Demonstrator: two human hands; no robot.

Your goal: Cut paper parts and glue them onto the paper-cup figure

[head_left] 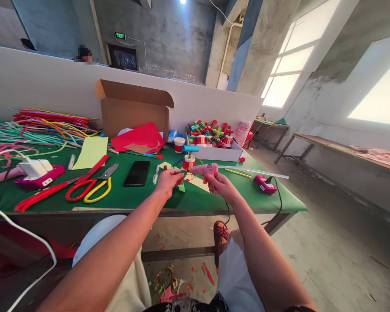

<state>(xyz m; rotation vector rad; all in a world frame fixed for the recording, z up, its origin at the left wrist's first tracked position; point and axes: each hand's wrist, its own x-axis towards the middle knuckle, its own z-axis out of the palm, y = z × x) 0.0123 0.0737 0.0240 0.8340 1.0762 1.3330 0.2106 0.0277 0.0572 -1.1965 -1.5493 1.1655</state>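
My right hand [221, 184] grips a pink hot glue gun [202, 169], its nozzle pointing left. A clear glue stick [256, 172] stretches to the right behind that hand. My left hand [169, 181] is closed in a pinch on a small green piece [183, 172], close to the nozzle; its exact shape is hard to make out. Just behind the two hands stands a red and white paper cup [188, 162] with coiled dark arms and a blue paper roll [190, 148] on top. A green paper scrap [181, 188] lies below my left fingers.
Left on the green table [117, 197] are red-and-yellow scissors [94, 184], red-handled shears [65, 184], a black phone [137, 173] and many pipe cleaners [52, 125]. A white box [217, 153] of cup figures stands behind. A purple power socket [265, 184] sits at right, its cable hanging over the edge.
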